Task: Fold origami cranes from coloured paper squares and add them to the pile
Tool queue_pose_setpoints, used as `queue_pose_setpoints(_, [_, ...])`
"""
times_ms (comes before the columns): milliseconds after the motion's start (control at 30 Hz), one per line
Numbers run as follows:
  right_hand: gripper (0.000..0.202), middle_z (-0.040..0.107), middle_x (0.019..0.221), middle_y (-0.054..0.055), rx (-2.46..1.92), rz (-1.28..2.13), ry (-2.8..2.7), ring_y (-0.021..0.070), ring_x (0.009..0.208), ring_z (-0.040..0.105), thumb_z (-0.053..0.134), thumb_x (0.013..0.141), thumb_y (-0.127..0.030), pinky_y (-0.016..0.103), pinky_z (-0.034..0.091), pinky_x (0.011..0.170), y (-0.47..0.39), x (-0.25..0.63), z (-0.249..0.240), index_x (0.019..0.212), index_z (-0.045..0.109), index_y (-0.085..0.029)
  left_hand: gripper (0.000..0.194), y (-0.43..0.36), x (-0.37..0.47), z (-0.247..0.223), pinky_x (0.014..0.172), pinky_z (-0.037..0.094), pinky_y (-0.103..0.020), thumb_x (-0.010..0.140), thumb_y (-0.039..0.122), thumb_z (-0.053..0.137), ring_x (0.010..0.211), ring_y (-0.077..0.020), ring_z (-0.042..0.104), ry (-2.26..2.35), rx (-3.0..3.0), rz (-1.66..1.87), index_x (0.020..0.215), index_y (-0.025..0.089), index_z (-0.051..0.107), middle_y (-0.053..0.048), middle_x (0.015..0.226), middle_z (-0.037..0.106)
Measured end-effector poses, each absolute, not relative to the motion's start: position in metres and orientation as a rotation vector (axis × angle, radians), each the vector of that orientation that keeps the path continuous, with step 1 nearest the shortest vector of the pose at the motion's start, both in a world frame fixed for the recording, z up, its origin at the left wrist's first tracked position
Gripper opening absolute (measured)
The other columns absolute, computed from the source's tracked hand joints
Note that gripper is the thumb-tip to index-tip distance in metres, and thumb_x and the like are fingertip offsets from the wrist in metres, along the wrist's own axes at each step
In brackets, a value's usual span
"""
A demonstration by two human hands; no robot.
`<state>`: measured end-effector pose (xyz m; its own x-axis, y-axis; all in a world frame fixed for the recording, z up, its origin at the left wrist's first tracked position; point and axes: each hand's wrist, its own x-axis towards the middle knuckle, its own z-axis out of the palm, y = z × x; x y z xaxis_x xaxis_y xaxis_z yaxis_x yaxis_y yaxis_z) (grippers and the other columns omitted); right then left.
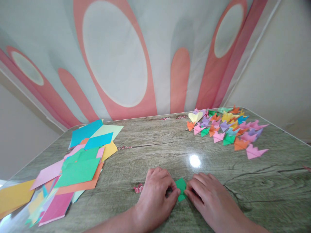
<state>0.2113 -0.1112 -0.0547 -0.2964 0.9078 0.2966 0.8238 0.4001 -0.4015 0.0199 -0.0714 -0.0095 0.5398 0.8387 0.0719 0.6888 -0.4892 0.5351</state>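
A small folded piece of green paper (181, 187) lies between my two hands near the front of the wood-patterned table. My left hand (159, 194) pinches its left side between thumb and fingers. From the right, my right hand (210, 197) pinches the opposite edge in the same way. The fingertips hide parts of both edges.
Loose coloured paper sheets (77, 168) are spread in an overlapping pile at the left. Several small folded paper figures (218, 136) in many colours stand grouped at the back right. A patterned curtain (160, 64) hangs behind the table (155, 139).
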Motion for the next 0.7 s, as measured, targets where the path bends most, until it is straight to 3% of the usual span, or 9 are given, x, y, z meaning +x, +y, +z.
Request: queue_pose_setpoints(700, [0.019, 0.059, 0.068, -0.003, -1.454, 0.219, -2.119, 0.0176, 0.065, 0.057, 0.066, 0.079, -0.01, 0.03, 0.036, 0.062, -0.1051, 0.2138, -0.0451, 0.071, 0.054, -0.022, 0.01, -0.0688, 0.0231, -0.0102, 0.078, 0.033, -0.034, 0.073, 0.014, 0.069, 0.083, -0.0193, 0.053, 1.298, 2.286, 0.459, 0.068, 0.017, 0.062, 0.0, 0.075, 0.061])
